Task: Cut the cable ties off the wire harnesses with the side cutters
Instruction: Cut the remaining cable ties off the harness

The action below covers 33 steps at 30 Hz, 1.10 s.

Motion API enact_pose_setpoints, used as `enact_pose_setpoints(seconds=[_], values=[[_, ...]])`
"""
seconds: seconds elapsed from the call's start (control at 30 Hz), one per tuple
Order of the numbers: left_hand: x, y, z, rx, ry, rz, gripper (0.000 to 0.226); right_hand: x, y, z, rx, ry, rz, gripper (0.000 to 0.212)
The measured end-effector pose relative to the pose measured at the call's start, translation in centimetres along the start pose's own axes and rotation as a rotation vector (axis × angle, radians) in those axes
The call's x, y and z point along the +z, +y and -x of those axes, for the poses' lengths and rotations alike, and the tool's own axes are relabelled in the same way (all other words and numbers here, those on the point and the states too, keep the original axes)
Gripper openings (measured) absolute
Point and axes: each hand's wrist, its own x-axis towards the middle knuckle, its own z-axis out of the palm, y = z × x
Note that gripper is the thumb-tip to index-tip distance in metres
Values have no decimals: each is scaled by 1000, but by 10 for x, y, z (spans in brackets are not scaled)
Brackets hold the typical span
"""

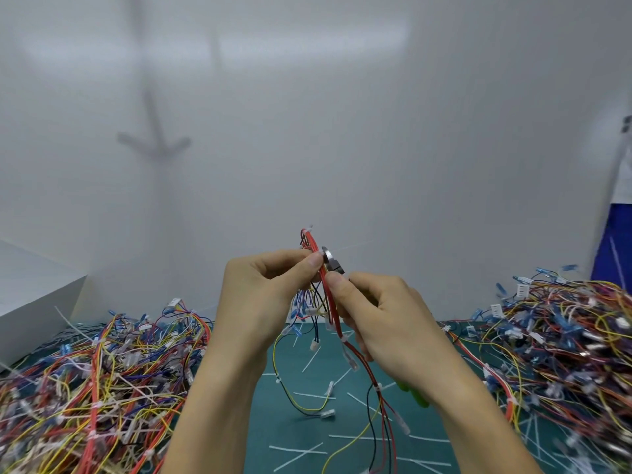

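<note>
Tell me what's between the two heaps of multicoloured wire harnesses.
Head view: teal mat strewn with cut white cable ties; the held red-wired harness dangles over it.

Left grip and right grip are bare, as are both forearms.

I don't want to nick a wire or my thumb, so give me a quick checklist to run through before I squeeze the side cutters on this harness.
1. Harness steadied: the left hand pinches the wire harness near its top. Ok.
2. Tool in hand: the right hand grips the side cutters, head up against the harness. Ok.
3. Tie, not wire, between the blades: hidden behind both thumbs. Cannot tell.
4. Fingers off the blades: the left thumb tip lies right beside the cutter head. Not ok.
5. Somewhere for the offcut to fall: the green mat lies under the hands. Ok.
</note>
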Motion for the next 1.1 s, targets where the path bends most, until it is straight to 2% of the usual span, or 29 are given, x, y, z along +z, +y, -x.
enact_pose_setpoints(seconds=[1.1], values=[[-1, -3, 0, 31, -12, -28, 16, -3, 2, 0, -42, 2, 57, 57]])
